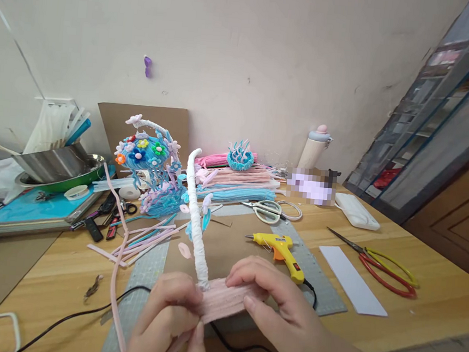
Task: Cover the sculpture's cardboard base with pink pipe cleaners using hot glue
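Observation:
Between my two hands is a pink pipe-cleaner base (225,302), a flat block of strands laid side by side. From its left part rises a white wrapped stem (197,227), slightly tilted, with a curled tip. My left hand (168,323) pinches the base's left end, and a pink strand passes down between its fingers. My right hand (284,306) grips the right end, thumb in front and fingers on top. A long pink pipe cleaner (118,264) loops up at the left. Blue and pink leaf shapes (205,220) show behind the stem.
A yellow glue gun (279,248) lies behind my right hand, its black cord trailing. Red-and-yellow-handled scissors (390,272) and a white strip (352,279) lie right. Behind are pipe-cleaner bundles (241,193), white-handled scissors (268,211), a flowered pipe-cleaner piece (148,155) and a metal bowl (57,166).

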`<act>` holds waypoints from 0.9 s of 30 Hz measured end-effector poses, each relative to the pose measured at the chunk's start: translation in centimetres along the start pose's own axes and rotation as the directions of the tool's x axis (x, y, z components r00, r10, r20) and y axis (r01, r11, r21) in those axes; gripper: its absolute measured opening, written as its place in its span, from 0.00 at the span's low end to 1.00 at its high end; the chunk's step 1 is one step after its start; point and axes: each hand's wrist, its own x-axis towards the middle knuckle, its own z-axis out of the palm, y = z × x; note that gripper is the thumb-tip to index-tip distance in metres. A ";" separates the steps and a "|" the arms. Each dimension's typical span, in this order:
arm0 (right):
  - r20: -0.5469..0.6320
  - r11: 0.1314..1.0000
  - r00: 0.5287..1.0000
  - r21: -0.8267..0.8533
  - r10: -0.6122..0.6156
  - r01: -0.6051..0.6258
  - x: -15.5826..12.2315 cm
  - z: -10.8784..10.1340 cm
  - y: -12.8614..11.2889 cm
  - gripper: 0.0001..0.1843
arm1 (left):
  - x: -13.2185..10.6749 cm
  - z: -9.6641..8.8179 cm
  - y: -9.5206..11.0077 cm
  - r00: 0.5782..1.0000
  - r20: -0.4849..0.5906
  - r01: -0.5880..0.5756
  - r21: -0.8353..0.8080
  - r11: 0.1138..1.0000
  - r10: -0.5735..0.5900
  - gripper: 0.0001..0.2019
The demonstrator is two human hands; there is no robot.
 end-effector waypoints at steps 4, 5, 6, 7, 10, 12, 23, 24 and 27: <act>0.006 1.000 1.000 0.008 0.023 -0.023 0.0 0.0 0.2 0.10 | 0.0 -0.5 -0.4 0.999 0.042 -0.022 -0.002 1.000 0.022 0.12; 0.007 1.000 1.000 0.010 0.023 -0.024 0.0 -0.1 0.2 0.10 | 0.0 -0.5 -0.4 0.999 0.046 -0.025 -0.005 1.000 0.025 0.12; 0.011 1.000 1.000 0.013 0.022 -0.022 0.1 -0.2 0.2 0.10 | 0.0 -0.5 -0.4 0.999 0.045 -0.026 -0.005 1.000 0.026 0.12; 0.020 1.000 1.000 0.022 0.021 -0.021 0.1 -0.3 0.1 0.10 | 0.0 -0.6 -0.4 0.999 0.046 -0.024 -0.005 1.000 0.024 0.12; 0.057 0.997 0.998 0.076 0.017 -0.021 0.1 -0.7 0.1 0.11 | 0.1 -0.5 -0.2 0.998 0.065 -0.021 0.000 1.000 0.021 0.12; 0.066 0.994 0.998 0.109 0.023 -0.031 0.1 -0.8 0.2 0.14 | 0.2 -0.2 0.0 0.997 0.077 -0.019 -0.002 1.000 0.019 0.12; -0.015 0.986 0.992 -0.112 -0.128 0.125 -0.3 -0.7 -0.6 0.13 | -0.1 1.4 1.3 0.984 -0.053 0.166 -0.043 0.985 -0.168 0.12; -0.036 0.971 0.982 -0.162 -0.186 0.178 -0.3 -0.5 -0.9 0.15 | -0.1 1.4 1.3 0.984 -0.049 0.169 -0.041 0.985 -0.171 0.12; -0.022 0.922 0.951 -0.250 -0.309 0.294 -0.1 0.1 -1.5 0.21 | 0.0 1.3 1.3 0.986 -0.040 0.162 -0.034 0.986 -0.163 0.11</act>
